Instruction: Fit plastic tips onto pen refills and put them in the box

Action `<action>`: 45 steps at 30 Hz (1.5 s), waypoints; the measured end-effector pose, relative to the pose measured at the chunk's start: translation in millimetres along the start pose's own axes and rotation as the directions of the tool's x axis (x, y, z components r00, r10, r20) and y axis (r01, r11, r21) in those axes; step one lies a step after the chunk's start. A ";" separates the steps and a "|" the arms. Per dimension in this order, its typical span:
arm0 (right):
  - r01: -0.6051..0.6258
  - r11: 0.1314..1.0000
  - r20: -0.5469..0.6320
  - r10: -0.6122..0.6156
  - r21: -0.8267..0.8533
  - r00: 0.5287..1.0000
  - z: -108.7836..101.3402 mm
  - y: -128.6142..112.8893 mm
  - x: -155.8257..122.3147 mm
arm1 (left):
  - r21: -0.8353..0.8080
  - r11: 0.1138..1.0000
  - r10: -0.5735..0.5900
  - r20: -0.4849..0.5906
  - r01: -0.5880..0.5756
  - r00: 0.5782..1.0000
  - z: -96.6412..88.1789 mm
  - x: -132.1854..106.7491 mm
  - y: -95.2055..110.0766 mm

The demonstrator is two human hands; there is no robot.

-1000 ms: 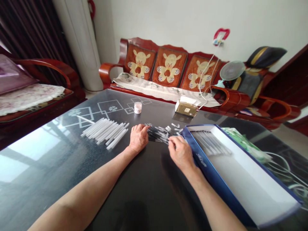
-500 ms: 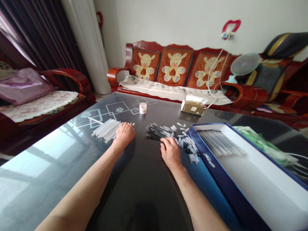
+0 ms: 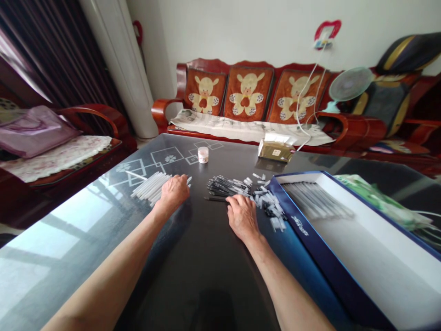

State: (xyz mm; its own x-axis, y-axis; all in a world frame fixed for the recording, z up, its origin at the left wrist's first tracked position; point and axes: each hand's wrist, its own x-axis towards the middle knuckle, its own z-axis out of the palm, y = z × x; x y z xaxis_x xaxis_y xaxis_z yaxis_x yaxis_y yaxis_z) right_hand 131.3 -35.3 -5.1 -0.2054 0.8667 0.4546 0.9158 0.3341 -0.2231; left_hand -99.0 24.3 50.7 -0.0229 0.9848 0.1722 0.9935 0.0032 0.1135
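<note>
My left hand (image 3: 174, 190) is closed over the right end of a row of white pen barrels (image 3: 149, 187), its fingertips hidden; a white tube end shows just past its fingers. My right hand (image 3: 242, 215) has its fingers bent together at the end of a dark pen refill (image 3: 214, 199), which lies apart from the others. Right behind it is a pile of dark-tipped refills (image 3: 223, 185). Small clear and black pen caps (image 3: 272, 207) lie scattered to the right of this hand.
A blue-rimmed box (image 3: 372, 257) with a white inside stands at the right, holding a row of clear pens (image 3: 315, 201). Beyond it lies a green plastic packet (image 3: 375, 197). A small round tub (image 3: 203, 155) and a tissue pack (image 3: 275, 151) stand farther back.
The right hand's refill now lies a little apart from the pile, toward me. My left hand has shifted slightly left over the barrels. The view has turned a little.
</note>
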 end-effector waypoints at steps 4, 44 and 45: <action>-0.012 1.000 -0.019 0.012 0.000 1.000 1.3 0.4 0.3 | -0.398 0.908 0.106 -0.093 -0.135 0.990 2.3 4.1 16.9; -0.055 0.995 -0.009 0.055 -0.086 0.998 -4.0 12.3 -0.7 | -0.465 0.751 0.350 -0.321 -0.468 0.880 67.0 8.6 37.4; -0.052 0.996 -0.007 0.052 -0.079 0.999 -4.5 11.8 -0.8 | -0.499 0.743 0.322 -0.317 -0.446 0.892 67.0 8.4 37.5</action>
State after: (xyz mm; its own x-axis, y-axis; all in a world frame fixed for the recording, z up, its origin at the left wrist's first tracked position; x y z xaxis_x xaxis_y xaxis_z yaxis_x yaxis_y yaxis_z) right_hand 143.8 -33.7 -4.2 -0.1554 0.8802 0.4486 0.9496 0.2581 -0.1776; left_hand -54.5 44.4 -9.2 0.2645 0.8243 0.5006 0.6929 -0.5234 0.4958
